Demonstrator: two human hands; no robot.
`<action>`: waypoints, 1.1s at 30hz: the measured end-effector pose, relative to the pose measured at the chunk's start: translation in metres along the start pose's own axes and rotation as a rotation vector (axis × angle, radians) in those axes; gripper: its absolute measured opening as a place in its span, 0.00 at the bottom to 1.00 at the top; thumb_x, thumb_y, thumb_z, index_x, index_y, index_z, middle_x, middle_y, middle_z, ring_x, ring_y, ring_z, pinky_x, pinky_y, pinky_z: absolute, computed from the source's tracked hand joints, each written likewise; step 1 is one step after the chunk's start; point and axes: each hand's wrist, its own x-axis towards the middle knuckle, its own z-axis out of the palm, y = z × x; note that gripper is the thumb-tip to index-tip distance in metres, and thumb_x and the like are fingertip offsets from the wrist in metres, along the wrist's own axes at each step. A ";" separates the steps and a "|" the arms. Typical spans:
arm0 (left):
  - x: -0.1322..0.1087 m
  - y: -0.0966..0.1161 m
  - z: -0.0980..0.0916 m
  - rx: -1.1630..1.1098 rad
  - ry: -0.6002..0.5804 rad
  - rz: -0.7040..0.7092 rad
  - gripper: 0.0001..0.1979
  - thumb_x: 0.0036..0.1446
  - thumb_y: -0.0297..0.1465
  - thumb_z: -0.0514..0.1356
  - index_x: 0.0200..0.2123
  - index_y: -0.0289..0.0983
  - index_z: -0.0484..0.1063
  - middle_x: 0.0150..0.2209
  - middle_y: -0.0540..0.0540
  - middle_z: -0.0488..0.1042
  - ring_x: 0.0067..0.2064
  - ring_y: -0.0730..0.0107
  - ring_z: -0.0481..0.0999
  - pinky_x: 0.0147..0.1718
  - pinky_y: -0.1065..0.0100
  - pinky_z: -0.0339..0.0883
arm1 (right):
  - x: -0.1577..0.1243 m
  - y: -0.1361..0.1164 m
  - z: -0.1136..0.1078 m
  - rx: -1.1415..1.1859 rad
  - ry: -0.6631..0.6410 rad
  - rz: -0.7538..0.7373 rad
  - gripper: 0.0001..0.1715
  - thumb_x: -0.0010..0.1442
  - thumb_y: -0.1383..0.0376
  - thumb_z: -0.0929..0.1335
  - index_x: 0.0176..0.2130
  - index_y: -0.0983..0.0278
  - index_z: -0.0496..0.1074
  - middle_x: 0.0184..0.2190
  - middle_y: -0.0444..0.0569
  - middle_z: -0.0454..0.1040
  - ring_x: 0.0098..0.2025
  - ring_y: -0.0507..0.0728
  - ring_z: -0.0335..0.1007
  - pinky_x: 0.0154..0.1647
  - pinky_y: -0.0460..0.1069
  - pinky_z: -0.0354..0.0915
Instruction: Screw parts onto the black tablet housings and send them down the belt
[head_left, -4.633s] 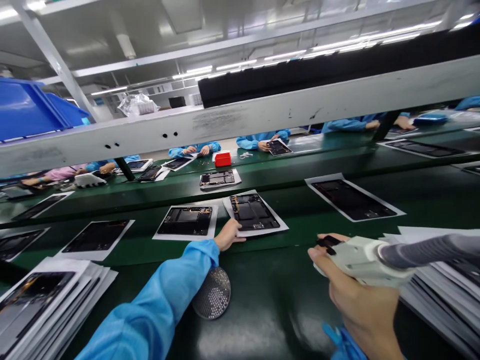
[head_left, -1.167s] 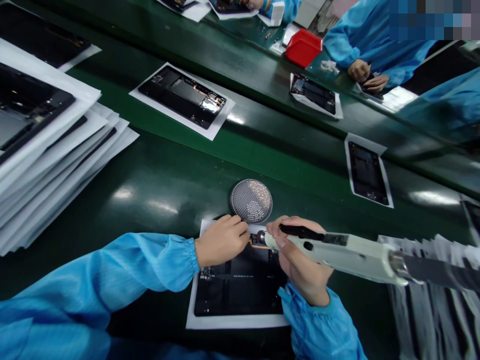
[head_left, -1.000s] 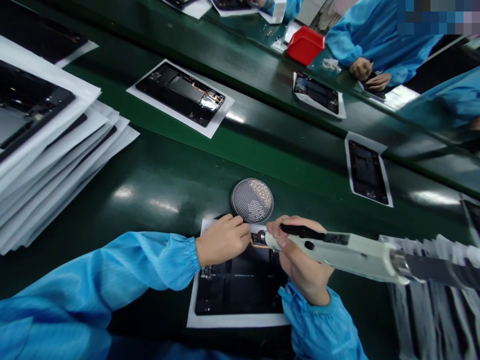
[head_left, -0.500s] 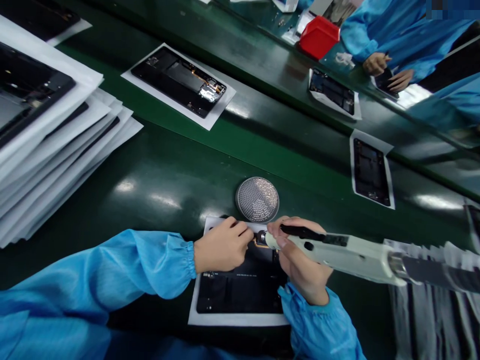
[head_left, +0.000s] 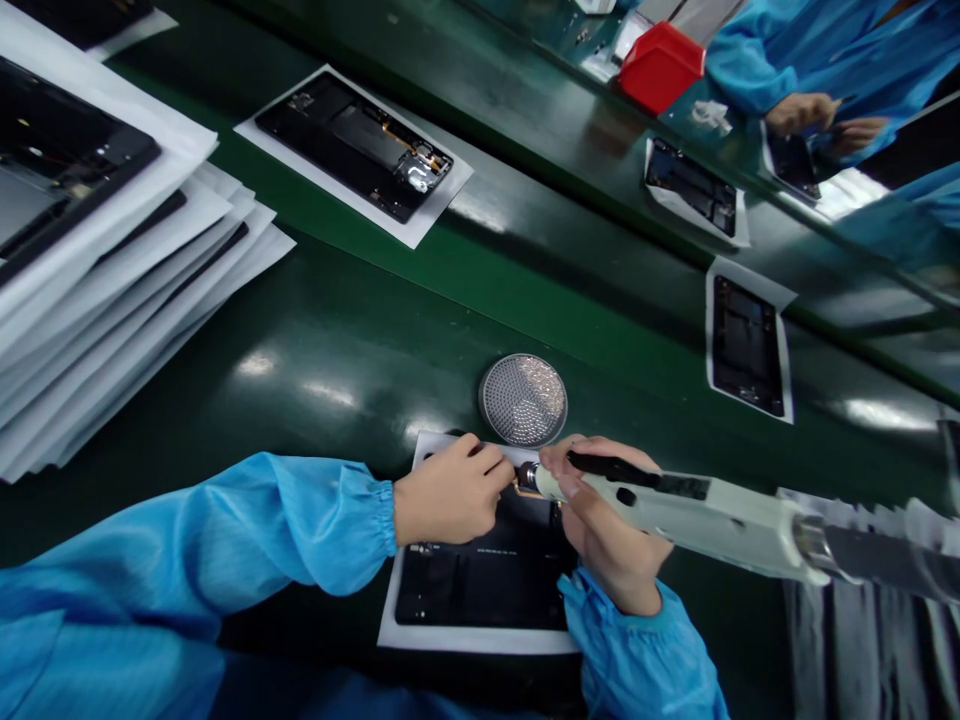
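In front of me an opened tablet (head_left: pixel 480 580) lies on a white sheet (head_left: pixel 480 641). My right hand (head_left: pixel 611 520) is wrapped round a pale electric screwdriver (head_left: pixel 720 522), held nearly level, with its tip at the upper part of the tablet. My left hand (head_left: pixel 454 490) is closed at the tablet's upper edge, close to the screwdriver's tip. Whatever its fingers pinch is hidden. Just beyond the tablet sits a round dimpled screw tray (head_left: pixel 523 400) with small shiny screws on its right side.
On the left rises a stack of sheets (head_left: pixel 150 300) with tablets between them. Another stack (head_left: pixel 862 640) stands at right, under the screwdriver's cable. Further off lie tablets on paper (head_left: pixel 352 150), (head_left: pixel 746 345). Across the line, a co-worker's hands (head_left: pixel 825 120) work near a red bin (head_left: pixel 660 68).
The view has shifted slightly. Both my hands and the screwdriver stay at the same part of the tablet. Across the line, the co-worker's hands have changed position a little.
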 end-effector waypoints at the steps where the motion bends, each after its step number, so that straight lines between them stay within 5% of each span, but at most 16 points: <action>1: 0.000 0.000 0.000 0.000 -0.004 0.000 0.11 0.64 0.25 0.57 0.30 0.31 0.76 0.38 0.38 0.73 0.38 0.58 0.68 0.31 0.61 0.52 | 0.000 -0.001 0.001 0.023 -0.010 -0.011 0.14 0.57 0.67 0.72 0.44 0.54 0.74 0.34 0.45 0.73 0.36 0.58 0.71 0.38 0.57 0.70; 16: -0.002 0.000 0.000 -0.017 0.030 0.007 0.11 0.64 0.24 0.57 0.29 0.31 0.75 0.36 0.38 0.73 0.38 0.59 0.68 0.30 0.61 0.52 | 0.003 0.000 0.008 0.110 -0.080 -0.069 0.13 0.56 0.71 0.71 0.42 0.55 0.74 0.31 0.44 0.72 0.33 0.56 0.70 0.32 0.54 0.70; 23: -0.004 0.001 0.007 0.008 0.077 -0.012 0.12 0.67 0.24 0.53 0.35 0.29 0.76 0.39 0.37 0.74 0.38 0.58 0.70 0.32 0.59 0.56 | 0.030 -0.016 0.008 0.117 0.198 -0.092 0.14 0.51 0.71 0.73 0.40 0.59 0.76 0.29 0.45 0.74 0.33 0.58 0.73 0.40 0.58 0.71; 28: -0.005 -0.002 0.004 0.033 0.076 0.012 0.12 0.68 0.25 0.52 0.44 0.28 0.75 0.40 0.37 0.74 0.39 0.60 0.70 0.34 0.59 0.59 | 0.067 -0.014 0.023 0.162 0.241 -0.103 0.14 0.48 0.73 0.73 0.37 0.62 0.75 0.26 0.42 0.72 0.31 0.55 0.72 0.41 0.57 0.71; 33: -0.005 -0.002 0.002 0.013 0.078 -0.003 0.13 0.68 0.26 0.51 0.43 0.29 0.75 0.40 0.38 0.74 0.38 0.61 0.70 0.34 0.59 0.60 | 0.071 -0.004 0.028 0.113 0.242 -0.066 0.14 0.49 0.71 0.73 0.37 0.61 0.74 0.28 0.42 0.72 0.31 0.54 0.72 0.42 0.56 0.72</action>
